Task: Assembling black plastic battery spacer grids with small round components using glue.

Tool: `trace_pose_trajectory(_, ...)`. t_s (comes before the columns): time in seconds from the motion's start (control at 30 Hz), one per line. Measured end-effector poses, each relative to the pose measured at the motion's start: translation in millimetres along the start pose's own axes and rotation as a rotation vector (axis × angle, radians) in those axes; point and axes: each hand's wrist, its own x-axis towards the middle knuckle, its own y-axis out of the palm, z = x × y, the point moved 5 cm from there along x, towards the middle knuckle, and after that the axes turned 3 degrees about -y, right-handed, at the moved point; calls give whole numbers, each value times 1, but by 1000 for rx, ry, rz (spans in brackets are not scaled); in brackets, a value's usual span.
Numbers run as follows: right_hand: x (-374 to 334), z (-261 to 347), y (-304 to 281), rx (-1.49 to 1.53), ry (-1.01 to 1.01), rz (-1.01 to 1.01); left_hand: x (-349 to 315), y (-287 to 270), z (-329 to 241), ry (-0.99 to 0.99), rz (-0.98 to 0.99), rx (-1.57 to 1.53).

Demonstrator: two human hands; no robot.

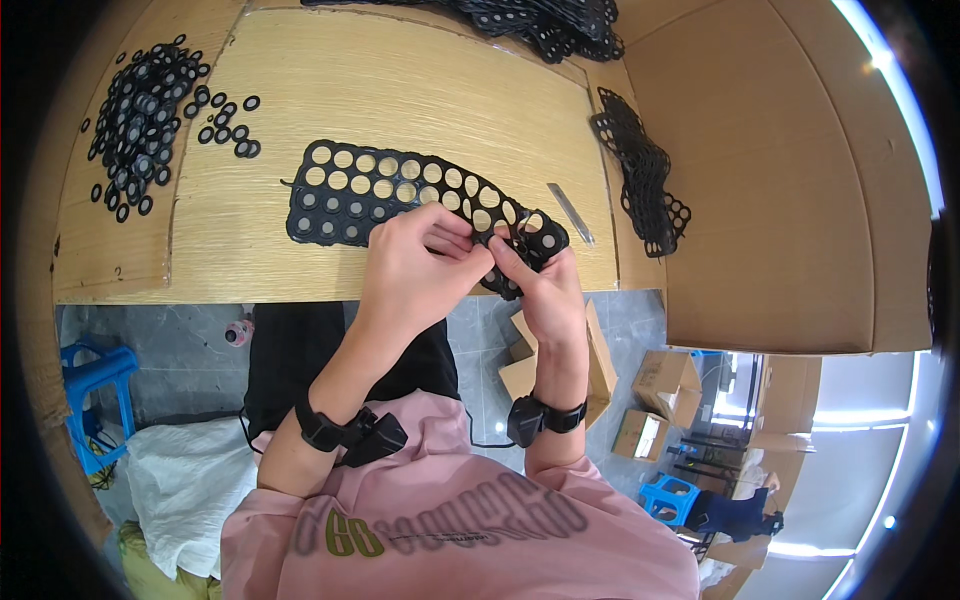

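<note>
A black rubber sheet (330, 205) with rows of round places lies across the table in front of me. Its upper rows are open holes, while discs with pale centres fill the lower rows at the left end. My right hand (548, 300) is closed around the sheet's right end, which is bent up and bunched. Thumb and fingers of my left hand (410, 260) pinch at the sheet beside my right thumb. Whether a loose ring is between those fingertips is hidden. Right of the sheet lies a thin metal strip (571, 213), apart from both hands.
Many small black rings (140, 120) are heaped at the table's left, some scattered beside the heap. Stacked perforated sheets (540, 25) lie at the far edge, and more perforated sheets (640, 170) at the right. A tall cardboard wall (770, 180) bounds the table's right side.
</note>
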Motion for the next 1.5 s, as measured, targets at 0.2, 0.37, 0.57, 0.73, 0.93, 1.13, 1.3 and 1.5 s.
trace_pose_trajectory(0.2, -1, -1, 0, -3, -4, -4, 0, -2, 0, -25, 11, 20)
trace_pose_trajectory(0.37, -1, -2, -1, 26, 16, 30, -3, -1, -2, 11, 21, 2)
trace_pose_trajectory(0.57, 0, -5, -5, 117, 69, 38, -8, -2, 2, 44, 98, -102)
trace_pose_trajectory(0.73, -1, -8, -6, 145, 106, 39, -7, -3, 9, -23, 138, -158)
trace_pose_trajectory(0.93, -1, -4, -1, 194, 104, 62, -6, -6, 14, -49, 175, -203)
trace_pose_trajectory(1.13, -4, 3, 2, 94, 68, 31, -8, -8, 16, -83, 176, -252)
trace_pose_trajectory(1.3, -5, 9, 6, -12, 46, 17, -6, -10, 17, -83, 193, -226)
trace_pose_trajectory(1.5, -8, 12, 8, -266, 77, 40, -7, -10, 14, -150, 132, -137)
